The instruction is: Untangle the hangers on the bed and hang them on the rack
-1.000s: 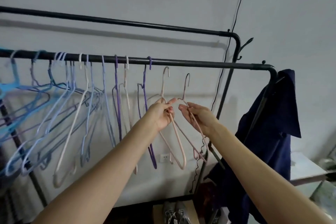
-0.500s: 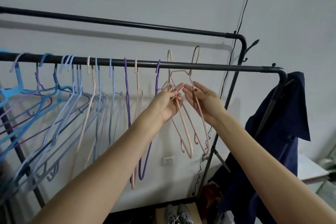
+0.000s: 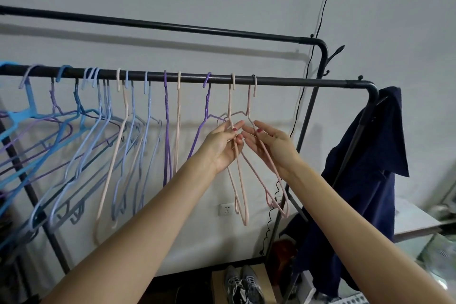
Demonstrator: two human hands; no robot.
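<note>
There is one view only, from a wide-angle camera worn on the person's head. It faces forward and slightly upward at the front rail of the rack [image 3: 283,81], which crosses the frame near arm's reach with the wall close behind. Both forearms enter from the bottom edge. The floor shows low at the far side, and straight lines bow toward the edges.

Left stretch of the front rail [image 3: 296,82] is packed with hangers [image 3: 103,116], no gap there. Only bare rail is right of the two pink hangers [image 3: 243,155], up to the corner where the navy jacket [image 3: 365,168] crowds it.
</note>
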